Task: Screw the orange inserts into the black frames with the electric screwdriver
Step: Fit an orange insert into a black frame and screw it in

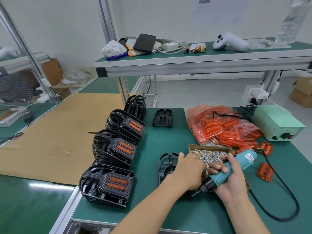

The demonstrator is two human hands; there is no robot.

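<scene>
Hands over frame, perhaps touching

Counts on the desk:
- finished frame stacks along left edge: 3, at
- empty-frame stack at back: 1
- single black frames: 2, at
- bag of orange inserts: 1, contents too many to count
- loose inserts near right edge: 2, at
- electric screwdriver: 1
- screw box: 1
- power supply: 1
</scene>
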